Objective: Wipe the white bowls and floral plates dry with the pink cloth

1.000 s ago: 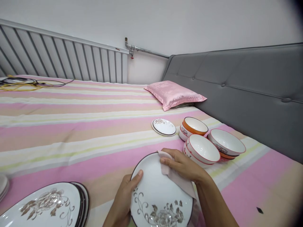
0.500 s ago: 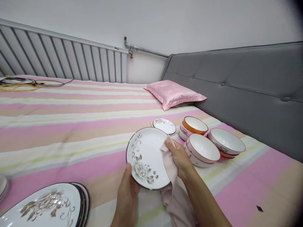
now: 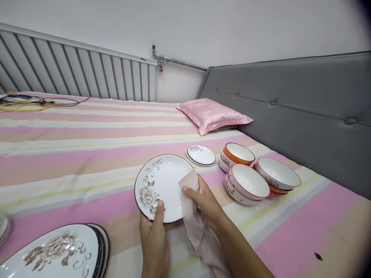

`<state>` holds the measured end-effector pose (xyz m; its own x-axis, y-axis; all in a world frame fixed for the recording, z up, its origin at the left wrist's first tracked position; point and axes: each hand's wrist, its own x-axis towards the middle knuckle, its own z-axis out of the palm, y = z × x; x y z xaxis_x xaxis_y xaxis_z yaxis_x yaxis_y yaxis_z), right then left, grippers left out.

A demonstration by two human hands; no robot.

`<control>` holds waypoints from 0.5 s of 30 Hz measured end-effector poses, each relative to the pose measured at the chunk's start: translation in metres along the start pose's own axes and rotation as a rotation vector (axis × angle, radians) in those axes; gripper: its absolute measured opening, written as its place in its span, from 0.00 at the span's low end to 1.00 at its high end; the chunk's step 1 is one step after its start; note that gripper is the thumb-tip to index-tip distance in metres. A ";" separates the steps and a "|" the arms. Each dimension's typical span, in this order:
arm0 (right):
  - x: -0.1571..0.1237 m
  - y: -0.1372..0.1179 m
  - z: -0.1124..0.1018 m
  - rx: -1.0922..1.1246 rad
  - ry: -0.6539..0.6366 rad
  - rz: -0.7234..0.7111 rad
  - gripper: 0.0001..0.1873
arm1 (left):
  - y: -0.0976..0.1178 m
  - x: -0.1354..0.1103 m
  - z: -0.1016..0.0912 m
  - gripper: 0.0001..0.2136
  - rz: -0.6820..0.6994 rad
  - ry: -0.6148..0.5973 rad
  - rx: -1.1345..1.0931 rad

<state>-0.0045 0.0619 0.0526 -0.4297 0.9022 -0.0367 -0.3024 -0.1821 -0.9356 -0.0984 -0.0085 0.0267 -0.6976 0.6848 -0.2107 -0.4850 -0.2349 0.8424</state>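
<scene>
A round white plate (image 3: 168,181) with a dark rim and a brown flower pattern is held up above the bed. My left hand (image 3: 155,235) grips its lower left edge, thumb on the face and fingers underneath. At the right edge, my right hand (image 3: 205,200) pinches a pale pink cloth (image 3: 193,224) around the rim, its thumb pressing the cloth on the plate's face. The cloth's loose end hangs down toward the bottom of the view. Behind the plate lies a small stack of saucers (image 3: 201,155) with a similar pattern.
Stacked bowls stand at right: orange-banded bowls (image 3: 237,154), red-rimmed bowls (image 3: 246,185) and another stack (image 3: 278,173). Oval plates (image 3: 58,251) are piled at lower left. A pink pillow (image 3: 213,112) lies by the grey headboard (image 3: 290,96). Cables (image 3: 31,102) lie far left on the striped sheet (image 3: 72,162).
The plate has moved left and turned, its flower now nearer the left edge. My left thumb now lies on the plate's face. My right hand and the cloth moved left with it.
</scene>
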 end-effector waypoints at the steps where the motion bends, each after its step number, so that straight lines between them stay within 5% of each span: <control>1: 0.000 -0.002 -0.002 0.010 -0.032 0.016 0.23 | 0.000 0.000 0.000 0.27 0.006 -0.001 -0.002; 15: 0.006 0.000 -0.007 -0.006 0.142 -0.132 0.16 | -0.001 -0.001 -0.001 0.27 -0.016 -0.088 0.030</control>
<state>-0.0014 0.0702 0.0505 -0.2620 0.9643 0.0382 -0.3429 -0.0561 -0.9377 -0.0977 -0.0103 0.0256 -0.6406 0.7462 -0.1810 -0.4786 -0.2037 0.8541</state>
